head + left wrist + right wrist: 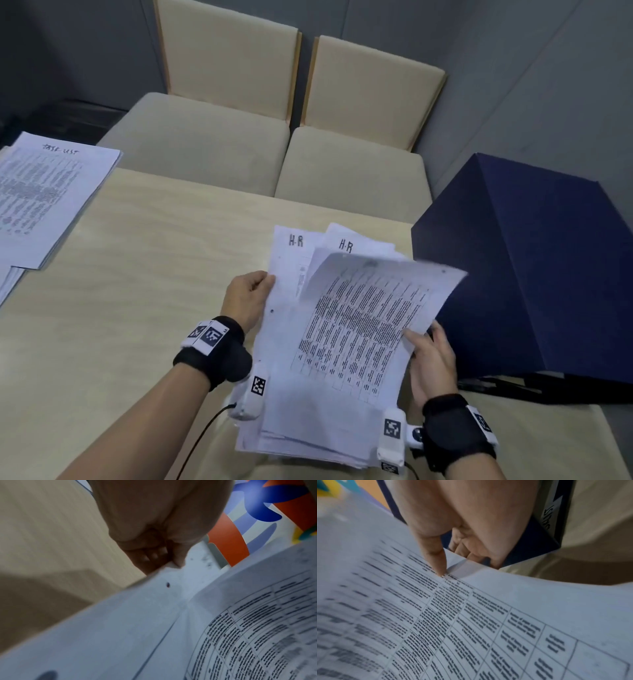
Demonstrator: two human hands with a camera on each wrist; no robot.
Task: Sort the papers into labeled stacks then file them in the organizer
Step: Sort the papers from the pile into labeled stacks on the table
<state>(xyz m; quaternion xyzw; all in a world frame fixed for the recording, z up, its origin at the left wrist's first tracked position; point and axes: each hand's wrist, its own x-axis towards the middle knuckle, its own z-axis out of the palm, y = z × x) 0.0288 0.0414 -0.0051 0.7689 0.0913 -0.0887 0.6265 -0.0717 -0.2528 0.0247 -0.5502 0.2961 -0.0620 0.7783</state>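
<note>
Papers (329, 394) sit in both hands over the tabletop (137, 274). Left hand (248, 298) fingers pinch the bundle's edge; right hand (431, 359) fingers lift the top sheet (370, 315), probably to read its label.

A counter (137, 260) carries a stack headed "Task List" (44, 202) at its far left and an organizer (534, 274) at its right edge. Between them, nearer the organizer, a sheaf of papers (308, 404) is held above the counter, left hand (246, 298) at its left edge, right hand (431, 359) at its right. Two chairs (239, 137) stand side by side behind the counter.
</note>
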